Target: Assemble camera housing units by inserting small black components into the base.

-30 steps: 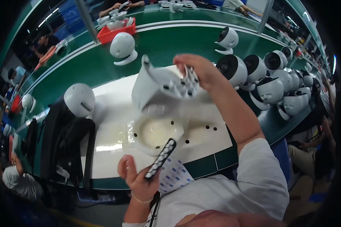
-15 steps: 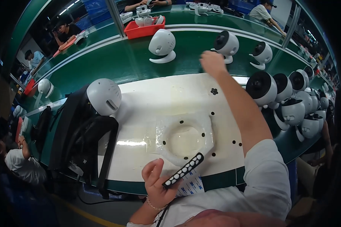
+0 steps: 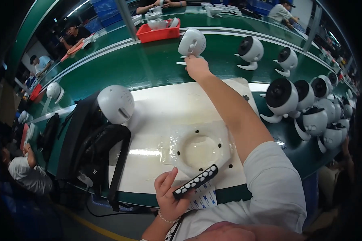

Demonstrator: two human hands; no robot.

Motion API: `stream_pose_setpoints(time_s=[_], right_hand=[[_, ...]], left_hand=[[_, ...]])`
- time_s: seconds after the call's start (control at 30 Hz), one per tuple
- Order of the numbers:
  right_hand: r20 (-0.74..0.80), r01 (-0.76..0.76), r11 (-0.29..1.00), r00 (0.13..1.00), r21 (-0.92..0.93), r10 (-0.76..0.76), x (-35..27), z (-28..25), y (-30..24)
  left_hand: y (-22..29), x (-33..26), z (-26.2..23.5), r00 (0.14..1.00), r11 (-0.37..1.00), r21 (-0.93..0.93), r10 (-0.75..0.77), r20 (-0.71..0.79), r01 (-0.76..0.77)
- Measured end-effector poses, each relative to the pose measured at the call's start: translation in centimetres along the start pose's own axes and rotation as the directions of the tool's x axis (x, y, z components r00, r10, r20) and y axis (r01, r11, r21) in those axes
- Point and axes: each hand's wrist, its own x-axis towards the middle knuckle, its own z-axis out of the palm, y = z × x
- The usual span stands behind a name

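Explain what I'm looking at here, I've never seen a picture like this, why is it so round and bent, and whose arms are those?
The picture comes from a wide fisheye camera worn on a person's head, looking down, so straight edges curve. The arms are that person's own. The right hand reaches far out and touches a white round camera unit on the green belt. The left hand holds a black strip with white dots near the body. Below lies a white work mat with a clear round holder. More camera units crowd the right side, a black bag sits on the left.
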Motion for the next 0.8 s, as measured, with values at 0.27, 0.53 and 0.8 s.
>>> stream_pose_setpoints(time_s=[0.27,0.53,0.8], right_hand=[[0.203,-0.203,0.106,0.979,0.973,0.009,-11.2,-15.0,0.1],[0.442,-0.466,-0.054,0.865,0.883,-0.236,-22.9,-18.3,-2.7],[0.412,-0.446,-0.149,0.886,0.882,-0.213,-25.6,-16.0,-1.9]], left_hand=[[-0.1,-0.3,-0.3,0.998,0.994,-0.091,0.059,-0.021,-0.061],[1.1,-0.4,0.5,0.981,0.929,-0.315,0.193,-0.038,-0.195],[3.2,-1.2,1.4,0.975,0.820,-0.527,-0.186,0.125,0.224]])
